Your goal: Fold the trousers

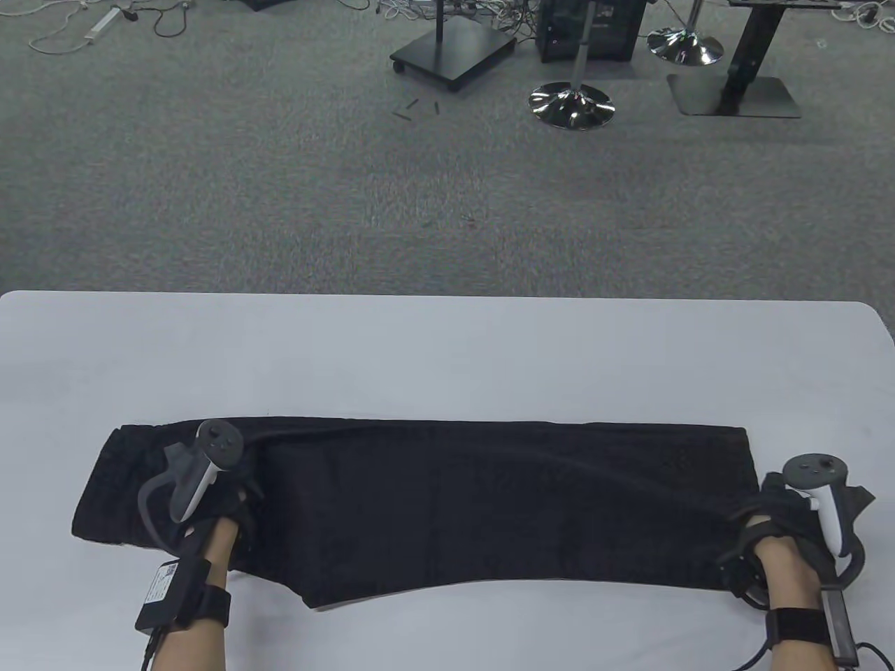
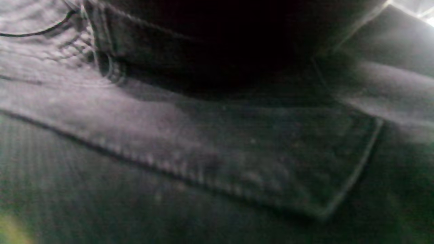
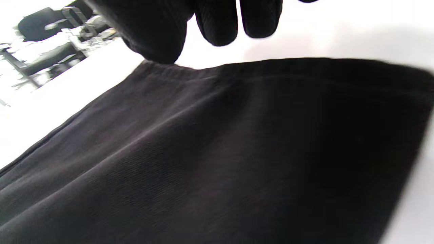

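From my seat at the remote feed I see the black trousers lying lengthwise across the near half of the white counter, waistband end to the left, leg hems to the right, the two legs stacked one on the other. My left hand rests on the seat area near the waistband, its tracker standing up over the cloth. The left wrist view is dim and blurred: it shows a stitched pocket and gathered fabric at the upper left, and a dark mass at the top that I take for the glove, but I cannot tell whether that hand's fingers are closed on cloth or merely lying on it. A cable runs from that wrist along the far part of the trousers toward the right.

At the right end my right hand sits at the near corner of the hem, with its own tracker above it. In the right wrist view the gloved fingertips hang from the top edge, and the thumb side touches the hem corner; whether the cloth is truly pinched there I cannot tell. Beyond the counter, on the grey carpet, stand chrome stool bases and a black wheeled stand
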`<action>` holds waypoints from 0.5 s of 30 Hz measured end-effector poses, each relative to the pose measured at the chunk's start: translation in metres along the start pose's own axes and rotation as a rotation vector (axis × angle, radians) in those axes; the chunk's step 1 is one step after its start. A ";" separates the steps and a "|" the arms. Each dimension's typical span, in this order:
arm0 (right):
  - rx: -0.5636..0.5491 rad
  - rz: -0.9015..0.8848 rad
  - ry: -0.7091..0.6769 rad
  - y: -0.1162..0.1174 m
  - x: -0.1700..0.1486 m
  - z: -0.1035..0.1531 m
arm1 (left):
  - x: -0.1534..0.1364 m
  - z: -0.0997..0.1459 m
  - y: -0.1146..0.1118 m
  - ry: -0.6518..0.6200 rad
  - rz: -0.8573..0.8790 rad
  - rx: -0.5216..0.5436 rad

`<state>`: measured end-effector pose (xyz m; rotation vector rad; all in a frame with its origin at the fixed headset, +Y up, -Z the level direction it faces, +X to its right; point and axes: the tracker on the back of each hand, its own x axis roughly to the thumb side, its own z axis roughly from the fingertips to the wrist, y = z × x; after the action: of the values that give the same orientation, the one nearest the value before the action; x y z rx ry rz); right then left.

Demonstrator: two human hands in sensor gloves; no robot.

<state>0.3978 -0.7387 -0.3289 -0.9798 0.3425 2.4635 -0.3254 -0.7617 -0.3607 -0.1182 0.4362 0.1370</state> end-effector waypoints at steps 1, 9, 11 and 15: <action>-0.003 0.012 -0.032 0.003 0.007 0.002 | 0.001 0.000 -0.001 -0.002 -0.007 -0.004; 0.187 0.103 -0.246 0.067 0.063 0.003 | -0.001 0.001 -0.001 -0.025 -0.011 -0.008; 0.149 0.153 -0.229 0.073 0.068 0.001 | -0.003 0.001 0.000 -0.036 -0.007 -0.005; 0.165 0.127 -0.197 0.075 0.074 -0.007 | -0.002 0.001 -0.003 -0.058 -0.060 -0.040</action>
<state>0.3169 -0.7821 -0.3810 -0.6598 0.5459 2.5707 -0.3265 -0.7648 -0.3584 -0.1660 0.3721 0.0901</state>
